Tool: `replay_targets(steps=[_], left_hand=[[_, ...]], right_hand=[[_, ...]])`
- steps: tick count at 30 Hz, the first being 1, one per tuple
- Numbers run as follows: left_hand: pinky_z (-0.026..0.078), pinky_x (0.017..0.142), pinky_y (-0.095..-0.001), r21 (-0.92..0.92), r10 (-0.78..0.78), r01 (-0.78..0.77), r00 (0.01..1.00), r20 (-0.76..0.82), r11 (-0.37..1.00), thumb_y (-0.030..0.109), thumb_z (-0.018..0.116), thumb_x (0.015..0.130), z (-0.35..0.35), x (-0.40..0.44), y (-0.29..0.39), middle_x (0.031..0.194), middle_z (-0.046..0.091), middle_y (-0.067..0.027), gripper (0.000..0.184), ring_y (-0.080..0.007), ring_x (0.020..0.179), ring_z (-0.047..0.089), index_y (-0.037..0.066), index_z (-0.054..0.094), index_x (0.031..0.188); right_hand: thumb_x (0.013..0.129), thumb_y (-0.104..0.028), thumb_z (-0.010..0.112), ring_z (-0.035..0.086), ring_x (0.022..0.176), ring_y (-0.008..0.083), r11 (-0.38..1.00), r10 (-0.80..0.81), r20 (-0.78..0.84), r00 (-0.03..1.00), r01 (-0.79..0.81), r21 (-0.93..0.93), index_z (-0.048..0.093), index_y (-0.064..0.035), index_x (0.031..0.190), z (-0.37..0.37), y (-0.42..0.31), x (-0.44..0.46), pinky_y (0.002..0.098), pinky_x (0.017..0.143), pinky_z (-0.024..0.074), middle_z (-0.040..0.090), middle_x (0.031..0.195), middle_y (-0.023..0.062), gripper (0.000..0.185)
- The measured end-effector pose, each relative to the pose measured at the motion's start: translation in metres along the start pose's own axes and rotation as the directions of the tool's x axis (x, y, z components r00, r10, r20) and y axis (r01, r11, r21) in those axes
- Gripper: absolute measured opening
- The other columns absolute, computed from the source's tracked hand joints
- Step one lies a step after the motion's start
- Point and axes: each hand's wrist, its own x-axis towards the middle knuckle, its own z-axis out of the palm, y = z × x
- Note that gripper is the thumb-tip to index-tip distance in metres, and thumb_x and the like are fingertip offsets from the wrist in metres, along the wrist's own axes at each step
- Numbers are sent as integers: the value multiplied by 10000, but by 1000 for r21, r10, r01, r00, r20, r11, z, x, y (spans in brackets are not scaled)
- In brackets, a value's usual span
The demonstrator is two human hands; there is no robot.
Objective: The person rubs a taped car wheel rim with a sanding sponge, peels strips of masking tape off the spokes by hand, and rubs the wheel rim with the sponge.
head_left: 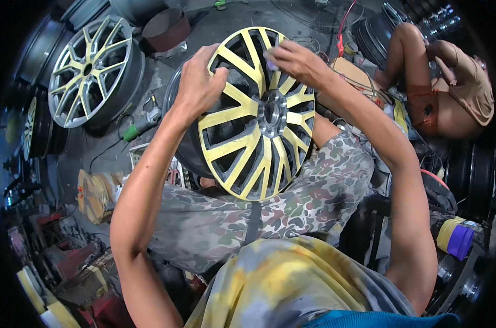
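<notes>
A wheel rim (242, 143) with pale yellow spoke faces and dark recesses leans tilted over my lap. My left hand (200, 79) grips its upper left edge, thumb toward the spokes and fingers over the outer side. Near the top spokes, my right hand (294, 61) has its fingers closed on a small purple piece (271, 59), partly hidden by the fingers and blurred. That piece is at the spoke face, above the round metal hub (272, 113).
Another spoked rim (87, 69) stands at the upper left, with a green-and-grey power tool (140, 126) on the floor beside it. Another person (450, 87) sits at the upper right. Yellow and purple tape rolls (456, 238) are at the right.
</notes>
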Motion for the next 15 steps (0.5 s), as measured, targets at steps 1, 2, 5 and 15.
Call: replay_targets(steps=[1,2,5,15], left_hand=[[500,981,-374,10,19,-19,1000,3,1000,108,596,834,1,1,0,1155,709,-226,494,-315,1091,693,-68,612,1295],[500,981,-374,11,21,-21,1000,17,1000,108,596,834,2,1,1,1155,709,-226,494,-315,1091,693,-68,612,1295],[496,991,-376,25,16,-16,1000,14,1000,109,588,832,1,3,-3,1163,710,-234,505,-317,1096,695,-73,608,1303],[500,980,-384,17,-4,4,999,33,1000,127,586,838,-2,4,8,1184,702,-252,512,-333,1097,694,-72,608,1310]], right_hand=[[809,-94,667,576,1036,210,997,74,-18,997,-74,-4,665,-20,1118,1,6,6,319,921,531,588,1101,51,318],[812,-89,668,580,1040,217,989,148,-34,988,-148,-4,652,-13,1147,5,12,15,320,927,529,593,1103,59,344],[802,-73,688,583,1019,237,986,168,-66,984,-168,7,633,5,1175,5,0,13,325,910,527,597,1085,80,385],[802,-78,710,580,1008,253,938,347,-110,932,-341,64,638,-18,1200,14,-15,11,360,894,520,573,1042,83,409]])
